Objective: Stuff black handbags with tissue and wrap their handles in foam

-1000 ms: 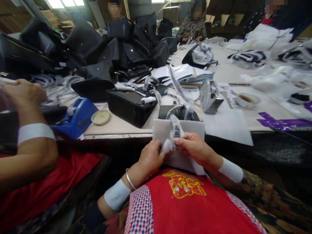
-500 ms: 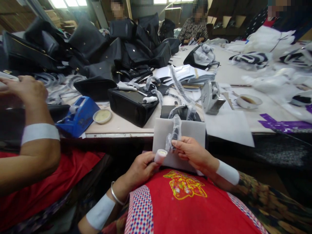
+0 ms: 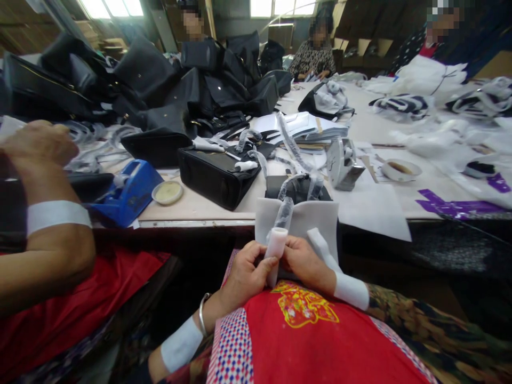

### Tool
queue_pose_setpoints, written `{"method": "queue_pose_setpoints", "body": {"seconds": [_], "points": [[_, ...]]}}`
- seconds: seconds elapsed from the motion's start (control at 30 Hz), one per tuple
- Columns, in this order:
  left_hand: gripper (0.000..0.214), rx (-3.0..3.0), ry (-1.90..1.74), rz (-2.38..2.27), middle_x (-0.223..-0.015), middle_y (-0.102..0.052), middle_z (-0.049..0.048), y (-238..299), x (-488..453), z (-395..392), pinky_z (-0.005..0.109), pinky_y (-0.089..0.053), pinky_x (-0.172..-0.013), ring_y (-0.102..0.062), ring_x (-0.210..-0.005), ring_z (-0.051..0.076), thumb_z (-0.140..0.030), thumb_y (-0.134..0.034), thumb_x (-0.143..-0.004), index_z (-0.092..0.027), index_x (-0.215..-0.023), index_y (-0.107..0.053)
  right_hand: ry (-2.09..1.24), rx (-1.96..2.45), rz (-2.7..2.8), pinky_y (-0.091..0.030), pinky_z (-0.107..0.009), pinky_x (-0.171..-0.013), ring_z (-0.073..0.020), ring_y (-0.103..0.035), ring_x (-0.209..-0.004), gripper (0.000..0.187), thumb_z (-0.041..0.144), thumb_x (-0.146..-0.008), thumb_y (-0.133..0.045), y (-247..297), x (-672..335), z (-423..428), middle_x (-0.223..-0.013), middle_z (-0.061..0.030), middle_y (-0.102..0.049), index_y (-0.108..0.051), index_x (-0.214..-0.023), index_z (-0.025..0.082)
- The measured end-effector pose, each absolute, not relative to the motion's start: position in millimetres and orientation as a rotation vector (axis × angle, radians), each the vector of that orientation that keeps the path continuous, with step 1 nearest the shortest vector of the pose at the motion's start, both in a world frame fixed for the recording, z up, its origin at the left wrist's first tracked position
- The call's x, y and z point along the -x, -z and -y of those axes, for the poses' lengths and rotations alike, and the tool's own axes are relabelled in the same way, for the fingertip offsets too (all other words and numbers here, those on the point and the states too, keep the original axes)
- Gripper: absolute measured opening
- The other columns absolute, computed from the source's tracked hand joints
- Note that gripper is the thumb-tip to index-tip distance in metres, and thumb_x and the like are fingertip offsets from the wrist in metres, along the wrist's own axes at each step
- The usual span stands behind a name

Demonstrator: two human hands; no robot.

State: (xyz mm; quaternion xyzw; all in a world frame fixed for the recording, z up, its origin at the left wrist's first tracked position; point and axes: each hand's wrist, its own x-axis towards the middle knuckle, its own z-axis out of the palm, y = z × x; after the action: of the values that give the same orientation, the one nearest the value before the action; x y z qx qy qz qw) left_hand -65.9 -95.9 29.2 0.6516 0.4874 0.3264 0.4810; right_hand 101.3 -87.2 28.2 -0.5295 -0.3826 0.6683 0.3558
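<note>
My left hand (image 3: 250, 269) is closed round a small white roll (image 3: 277, 246), tilted upright just above my lap. Right against the roll's other side is my right hand (image 3: 306, 261), its fingers curled in and partly hidden behind it. A strap in clear plastic wrap (image 3: 285, 212) runs down to this spot from a black handbag (image 3: 276, 185) at the table edge. Over the bag's front hangs a white foam sheet (image 3: 332, 221). A loose white strip (image 3: 320, 244) stands up beside my right hand.
Another black handbag (image 3: 220, 176), a blue tape dispenser (image 3: 132, 192) and a grey tape dispenser (image 3: 344, 165) stand near the table edge. A shallow dish (image 3: 168, 193) sits between. Black bags (image 3: 152, 69) pile up behind. At left, a co-worker's arm (image 3: 56, 213) reaches in.
My right hand has moved down and left, from pinching the wrapped strap to meet the roll. My left hand has brought the roll up and right. A loose white strip now shows.
</note>
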Motion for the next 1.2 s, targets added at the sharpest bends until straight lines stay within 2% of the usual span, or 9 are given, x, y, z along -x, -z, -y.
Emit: {"method": "queue_pose_setpoints", "body": {"seconds": [0.13, 0.23, 0.33, 0.57, 0.73, 0.97, 1.07, 1.13, 1.2], "points": [[0.028, -1.392, -0.749, -1.321, -0.070, -0.066, -0.0006, -22.0, 66.0, 97.4, 0.024, -0.046, -0.056, -0.059, -0.059, 0.015, -0.039, -0.068, -0.087, -0.018, -0.105, -0.064, -1.870, 1.296, 0.925, -0.021, -0.022, -0.043, -0.0063, -0.034, -0.044, 0.049, 0.060, -0.075, -0.073, -24.6, -104.6, 89.2, -0.050, 0.0083, -0.040, -0.049, -0.066, 0.019], [0.037, -1.352, -0.681, -1.260, -0.089, -0.075, 0.0054, -27.4, 65.1, 93.2, 0.027, -0.052, -0.066, -0.068, -0.074, 0.019, -0.036, -0.067, -0.087, -0.017, -0.118, -0.065, -1.970, 1.197, 0.889, -0.022, -0.021, -0.044, -0.0061, -0.036, -0.045, 0.047, 0.060, -0.077, -0.074, -19.3, -110.6, 91.3, -0.054, 0.0075, -0.044, -0.054, -0.074, 0.018], [0.033, -1.297, -0.619, -1.128, -0.102, -0.077, 0.0073, -35.1, 63.1, 88.8, 0.030, -0.054, -0.078, -0.072, -0.090, 0.023, -0.036, -0.060, -0.091, -0.019, -0.118, -0.069, -2.039, 1.074, 0.819, -0.026, -0.021, -0.046, -0.0062, -0.041, -0.048, 0.044, 0.057, -0.080, -0.074, -15.3, -116.6, 94.1, -0.059, 0.0062, -0.049, -0.058, -0.082, 0.017], [0.029, -1.190, -0.548, -1.066, -0.092, -0.075, 0.0067, -36.4, 59.7, 83.5, 0.028, -0.052, -0.072, -0.068, -0.079, 0.019, -0.037, -0.058, -0.092, -0.017, -0.109, -0.069, -1.967, 1.258, 1.115, -0.036, -0.022, -0.048, -0.0089, -0.049, -0.047, 0.034, 0.051, -0.088, -0.063, -18.6, -119.3, 94.5, -0.060, 0.0042, -0.054, -0.058, -0.081, 0.017], [0.035, -1.086, -0.530, -1.058, -0.086, -0.072, 0.0049, -29.6, 60.0, 81.1, 0.026, -0.049, -0.065, -0.064, -0.074, 0.018, -0.045, -0.062, -0.089, -0.018, -0.109, -0.070, -1.362, 1.484, 1.833, -0.042, -0.027, -0.059, -0.0161, -0.061, -0.063, 0.026, 0.027, -0.095, -0.045, -23.0, -121.1, 89.1, -0.072, -0.0055, -0.069, -0.064, -0.080, 0.017], [0.047, -0.990, -0.570, -1.003, -0.088, -0.072, 0.0050, -19.2, 59.8, 78.7, 0.027, -0.049, -0.068, -0.063, -0.078, 0.019, -0.057, -0.071, -0.081, -0.016, -0.105, -0.072, -0.491, 1.398, 2.576, -0.037, -0.032, -0.060, -0.0199, -0.062, -0.062, 0.022, 0.022, -0.091, -0.055, -65.2, -141.5, 76.6, -0.073, -0.0098, -0.071, -0.067, -0.074, 0.016], [0.052, -1.043, -0.562, -1.022, -0.083, -0.071, 0.0048, -20.0, 57.8, 74.9, 0.030, -0.051, -0.073, -0.062, -0.079, 0.020, -0.063, -0.070, -0.079, -0.015, -0.099, -0.072, -0.151, 1.078, 2.603, -0.044, -0.038, -0.080, -0.0252, -0.064, -0.092, 0.017, 0.023, -0.095, -0.053, -88.9, -148.5, 68.4, -0.101, -0.0117, -0.073, -0.069, -0.097, 0.016], [0.050, -1.121, -0.562, -1.026, -0.081, -0.070, 0.0050, -22.4, 56.8, 71.5, 0.034, -0.052, -0.080, -0.062, -0.082, 0.022, -0.063, -0.069, -0.079, -0.016, -0.093, -0.072, 0.025, 0.814, 2.682, -0.038, -0.045, -0.101, -0.0296, -0.054, -0.122, 0.025, 0.024, -0.099, -0.050, -95.4, -146.6, 61.3, -0.129, -0.0121, -0.066, -0.066, -0.116, 0.016], [0.045, -1.214, -0.552, -1.030, -0.084, -0.071, 0.0059, -25.1, 57.1, 68.5, 0.037, -0.051, -0.088, -0.062, -0.087, 0.024, -0.061, -0.069, -0.080, -0.017, -0.088, -0.072, 0.126, 0.647, 2.774, -0.031, -0.049, -0.109, -0.0310, -0.044, -0.133, 0.027, 0.024, -0.100, -0.048, -92.6, -140.1, 52.1, -0.137, -0.0116, -0.061, -0.065, -0.118, 0.014]]}}
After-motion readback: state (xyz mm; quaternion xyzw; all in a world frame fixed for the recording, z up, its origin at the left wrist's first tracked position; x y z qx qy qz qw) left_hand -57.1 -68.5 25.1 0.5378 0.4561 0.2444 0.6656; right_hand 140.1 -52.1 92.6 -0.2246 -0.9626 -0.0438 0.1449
